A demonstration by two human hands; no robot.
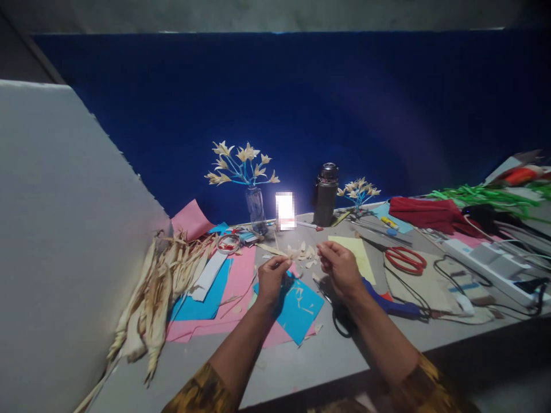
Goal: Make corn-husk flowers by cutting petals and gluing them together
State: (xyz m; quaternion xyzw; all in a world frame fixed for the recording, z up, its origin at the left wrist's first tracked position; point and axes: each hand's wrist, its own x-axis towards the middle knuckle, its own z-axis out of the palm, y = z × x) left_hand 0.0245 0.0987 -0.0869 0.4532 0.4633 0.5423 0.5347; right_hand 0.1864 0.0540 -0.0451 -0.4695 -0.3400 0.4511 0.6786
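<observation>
Pale husk pieces (pixel 307 250) lie loosely scattered on the table (pixel 284 367), around the middle of its width and toward the back edge, between the two hands. The left hand (pixel 272 280) is just left of them, thumb and fingers closed together in a pinch; a long husk strip (pixel 271 250) reaches to its fingertips, but whether it is gripped cannot be told. The right hand (pixel 342 269) is on the other side, fingers curled and thumb meeting forefinger; anything between them is too small to tell.

Near the left wrist, a blue paper square (pixel 301 310) carries thin pale scraps and partly covers pink paper (pixel 245 269). Beyond the right hand lies yellow paper (pixel 355 252). Dark-handled scissors (pixel 342 328) rest below that hand, and a blue-handled tool (pixel 398 308) extends to the right of the wrist.

Farther out, long dried husks (pixel 157 298) are heaped at the table's left edge, near a tape roll (pixel 228 245). Along the back edge stand a glass vase (pixel 256 212) of pale flowers (pixel 247 154), a bright light (pixel 285 211), a dark flask (pixel 326 198) and a smaller flower cluster (pixel 359 188). Toward the right lie red-handled scissors (pixel 404 261), a red cloth (pixel 434 215), green strands (pixel 482 198) and a white power strip (pixel 495 269).
</observation>
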